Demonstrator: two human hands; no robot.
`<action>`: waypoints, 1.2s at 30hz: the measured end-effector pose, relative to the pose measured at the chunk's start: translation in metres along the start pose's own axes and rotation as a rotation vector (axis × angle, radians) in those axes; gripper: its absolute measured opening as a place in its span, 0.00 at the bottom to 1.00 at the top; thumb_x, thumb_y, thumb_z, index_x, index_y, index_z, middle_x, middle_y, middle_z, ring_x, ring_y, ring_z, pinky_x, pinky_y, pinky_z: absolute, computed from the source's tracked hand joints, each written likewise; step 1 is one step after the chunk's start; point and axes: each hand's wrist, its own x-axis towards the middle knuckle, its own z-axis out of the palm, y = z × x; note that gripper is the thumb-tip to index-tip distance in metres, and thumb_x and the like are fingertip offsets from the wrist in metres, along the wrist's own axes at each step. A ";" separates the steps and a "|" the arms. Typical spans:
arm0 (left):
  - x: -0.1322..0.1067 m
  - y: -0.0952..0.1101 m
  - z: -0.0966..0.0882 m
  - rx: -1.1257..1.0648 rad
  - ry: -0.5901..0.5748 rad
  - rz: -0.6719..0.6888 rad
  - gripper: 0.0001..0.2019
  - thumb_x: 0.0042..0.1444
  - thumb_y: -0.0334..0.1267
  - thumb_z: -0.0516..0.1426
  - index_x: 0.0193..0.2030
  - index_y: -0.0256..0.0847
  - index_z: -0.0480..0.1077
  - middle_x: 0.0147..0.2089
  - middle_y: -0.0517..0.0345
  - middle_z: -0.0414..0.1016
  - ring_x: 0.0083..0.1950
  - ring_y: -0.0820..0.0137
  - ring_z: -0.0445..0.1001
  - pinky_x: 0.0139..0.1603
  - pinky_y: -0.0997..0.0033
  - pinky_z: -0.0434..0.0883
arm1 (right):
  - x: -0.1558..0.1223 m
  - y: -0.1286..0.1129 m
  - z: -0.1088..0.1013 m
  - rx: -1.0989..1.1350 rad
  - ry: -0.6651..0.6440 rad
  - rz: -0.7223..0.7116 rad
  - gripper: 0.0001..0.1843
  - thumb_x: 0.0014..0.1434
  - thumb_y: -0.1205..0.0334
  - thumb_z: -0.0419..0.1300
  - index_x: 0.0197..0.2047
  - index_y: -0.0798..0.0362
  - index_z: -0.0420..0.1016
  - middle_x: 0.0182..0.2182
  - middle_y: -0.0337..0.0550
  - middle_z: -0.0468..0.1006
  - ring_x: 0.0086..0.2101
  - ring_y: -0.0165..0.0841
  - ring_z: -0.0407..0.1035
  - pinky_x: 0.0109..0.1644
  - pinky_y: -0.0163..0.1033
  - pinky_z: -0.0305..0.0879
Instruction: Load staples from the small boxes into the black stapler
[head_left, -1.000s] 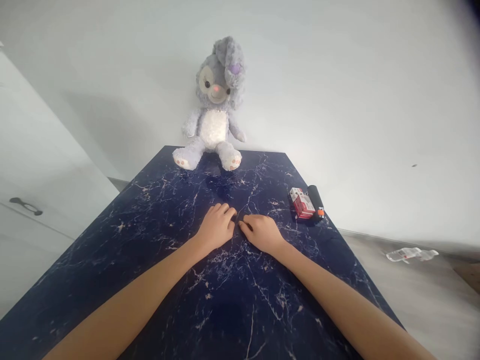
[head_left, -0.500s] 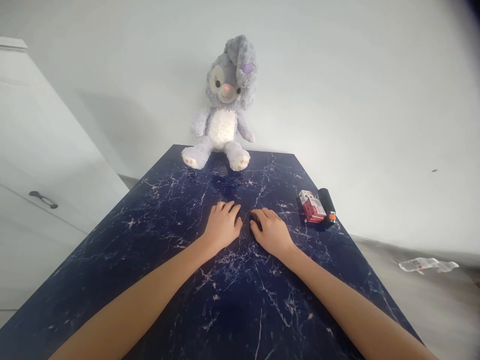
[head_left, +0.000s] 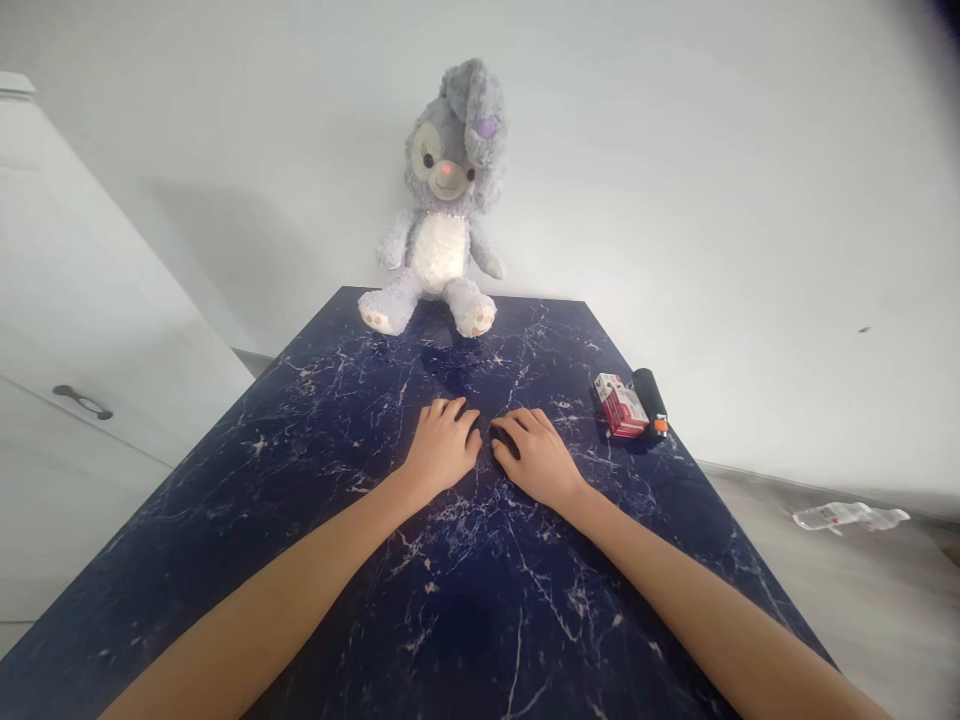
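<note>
My left hand (head_left: 440,447) lies palm down on the dark blue marbled table (head_left: 450,620), fingers spread and nothing in it. Beside it, my right hand (head_left: 541,455) also rests palm down with its fingers apart. A small gap separates the two thumbs. Under the curve of the right thumb and forefinger is a dark patch that looks like shadow. Beyond both hands, a grey-lilac plush rabbit (head_left: 440,250) sits at the table's far edge against the wall; neither hand touches it.
Right of my right hand stand a red and white box (head_left: 625,408) and a black cylinder with an orange part (head_left: 648,400), near the table's right edge. A white cabinet (head_left: 97,300) is at the left. Clear plastic packaging (head_left: 832,516) lies on the floor at right.
My right hand has shifted slightly left, narrowing the gap to my left hand. The whole view has moved a little; the plush rabbit and the box stay in place.
</note>
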 end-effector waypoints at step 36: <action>-0.001 -0.008 0.007 -0.102 -0.105 0.133 0.24 0.72 0.46 0.45 0.67 0.38 0.68 0.73 0.43 0.61 0.75 0.49 0.55 0.72 0.42 0.59 | -0.002 0.000 0.001 0.165 -0.012 -0.133 0.24 0.67 0.67 0.54 0.65 0.50 0.67 0.53 0.49 0.79 0.51 0.45 0.72 0.57 0.55 0.72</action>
